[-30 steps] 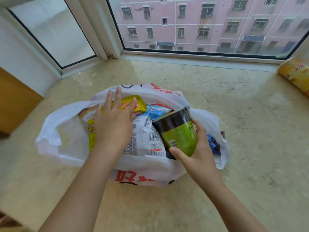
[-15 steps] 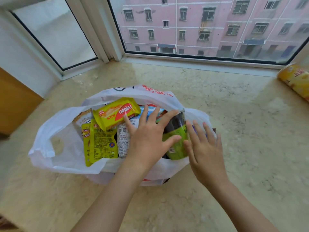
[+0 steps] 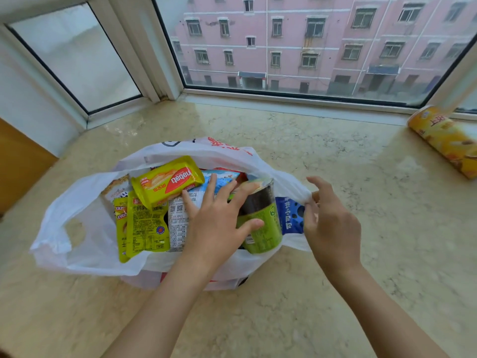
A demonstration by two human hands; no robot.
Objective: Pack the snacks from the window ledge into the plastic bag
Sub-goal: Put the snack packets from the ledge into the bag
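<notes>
A white plastic bag (image 3: 85, 228) lies open on the marble window ledge (image 3: 335, 156), full of snacks. Inside it are a yellow wafer pack (image 3: 167, 180), yellow-green packets (image 3: 144, 226), a white packet (image 3: 178, 223), a green and black can (image 3: 263, 228) and a blue cookie packet (image 3: 291, 215). My left hand (image 3: 216, 223) rests on the snacks with fingers spread, its index finger and thumb lying on either side of the can. My right hand (image 3: 333, 218) pinches the bag's right rim beside the blue packet. A yellow chip tube (image 3: 446, 140) lies on the ledge at the far right, outside the bag.
Window frames border the ledge at the back and left. A wooden panel (image 3: 20, 161) stands at the left edge. The bag's left handle loop (image 3: 74, 228) lies flat on the marble.
My right hand let go of the green can and moved to the bag's right rim. My left hand shifted right from the yellow packets onto the can.
</notes>
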